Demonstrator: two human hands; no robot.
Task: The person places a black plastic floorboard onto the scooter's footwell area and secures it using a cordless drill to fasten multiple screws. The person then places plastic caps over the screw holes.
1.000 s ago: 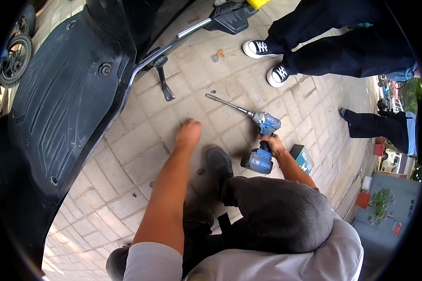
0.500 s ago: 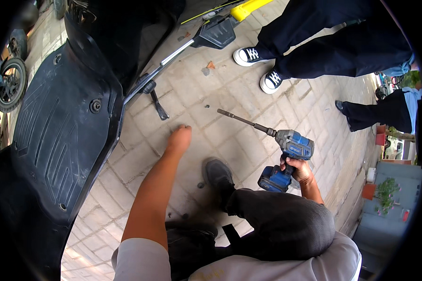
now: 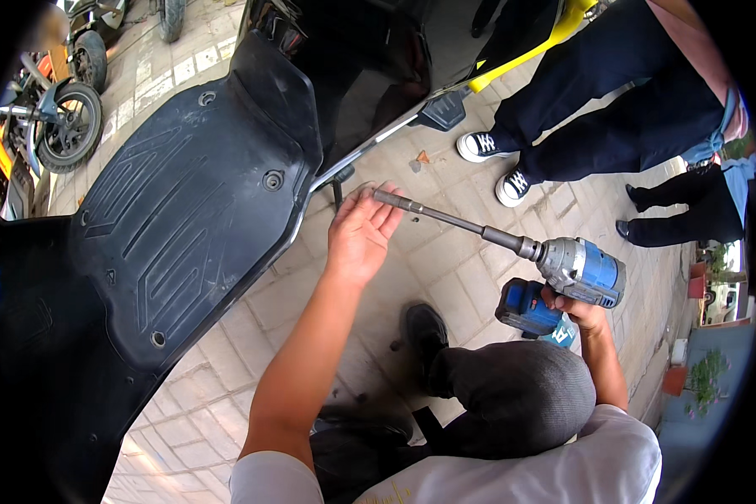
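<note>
My right hand (image 3: 581,309) grips the handle of a blue and grey cordless impact driver (image 3: 581,267), its battery pack at the base. From its chuck a long dark socket extension (image 3: 470,225) points left. At the extension's tip is my left hand (image 3: 365,231), palm up, thumb and fingers bent together around the end. Anything small between those fingertips is hidden. Just left of that hand lies the edge of a scooter's black ribbed footboard (image 3: 193,218), with recessed bolt holes (image 3: 273,180) showing. The scooter's dark footpeg or stand (image 3: 341,178) pokes out behind the left hand.
A person in dark trousers (image 3: 596,118) and black-and-white sneakers (image 3: 512,185) stands close at far right; another person stands beyond. Glossy black bodywork and a yellow bar (image 3: 529,55) rise ahead. Parked motorcycles (image 3: 67,126) stand at left. My bent knee (image 3: 521,399) is below the driver.
My left hand has risen from low over the paving to the extension's tip, turning its palm up. The driver has moved right and slightly down. The whole view has shifted left.
</note>
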